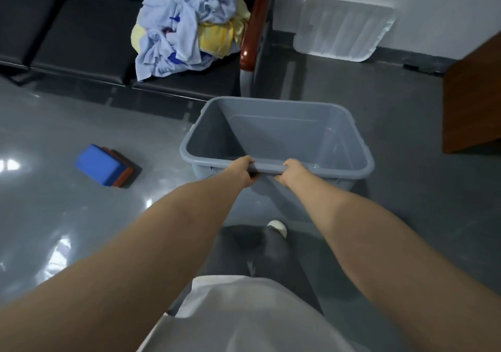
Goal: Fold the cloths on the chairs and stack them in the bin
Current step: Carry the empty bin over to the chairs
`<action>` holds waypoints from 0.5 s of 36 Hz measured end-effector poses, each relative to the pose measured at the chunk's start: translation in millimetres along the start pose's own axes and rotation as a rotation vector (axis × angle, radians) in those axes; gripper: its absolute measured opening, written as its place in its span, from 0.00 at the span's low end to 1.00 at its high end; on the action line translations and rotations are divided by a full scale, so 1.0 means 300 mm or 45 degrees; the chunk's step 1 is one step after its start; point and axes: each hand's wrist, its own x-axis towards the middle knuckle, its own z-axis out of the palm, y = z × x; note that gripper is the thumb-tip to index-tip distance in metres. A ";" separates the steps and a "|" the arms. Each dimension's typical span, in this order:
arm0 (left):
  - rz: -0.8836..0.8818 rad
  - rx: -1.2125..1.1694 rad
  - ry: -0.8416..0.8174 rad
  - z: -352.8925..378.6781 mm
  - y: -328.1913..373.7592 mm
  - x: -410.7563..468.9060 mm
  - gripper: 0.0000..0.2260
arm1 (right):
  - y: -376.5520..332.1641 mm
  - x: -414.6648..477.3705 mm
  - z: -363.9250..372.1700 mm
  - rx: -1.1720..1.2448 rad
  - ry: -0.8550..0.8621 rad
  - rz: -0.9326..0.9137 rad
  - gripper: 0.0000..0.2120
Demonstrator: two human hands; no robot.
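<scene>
Two-handed grip on the near long rim of the grey bin, arms stretched forward and down. Wraps the left hand round the rim a little left of its middle, thumb laid over the top edge, fingers curled tight under the lip. Wraps the right hand round the same rim just beside the left, with a short bare stretch of rim between them; knuckles on top, fingertips tucked beneath and mostly hidden. Closed hard on the plastic with both, no slack between palm and rim. Cannot tell whether the bin is lifted or resting on the floor; dark shadow under its near side. Open top toward the camera, bare bottom in full view.

Faces the chairs, a black padded row beyond the bin. On the rightmost seat, the cloths: a crumpled heap of pale blue and yellow, unfolded, leaning toward the wooden armrest and well apart from the bin. Right of the chairs, a pale lid propped against the wall. On the floor to the left, a blue block lying on an orange one. At the far right, brown wooden furniture.
</scene>
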 end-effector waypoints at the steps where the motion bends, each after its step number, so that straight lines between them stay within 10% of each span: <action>1: -0.001 0.006 0.009 -0.042 0.013 0.002 0.05 | 0.036 0.004 0.013 -0.106 -0.045 -0.021 0.15; 3: 0.004 -0.015 0.020 -0.127 0.047 0.022 0.03 | 0.119 0.032 0.070 -0.425 -0.022 -0.076 0.15; 5: 0.010 -0.035 0.030 -0.226 0.097 0.045 0.07 | 0.219 0.035 0.137 -0.123 -0.001 -0.039 0.02; 18: 0.071 -0.068 0.170 -0.718 0.487 0.134 0.07 | 0.683 -0.093 0.555 -0.153 -0.078 0.124 0.17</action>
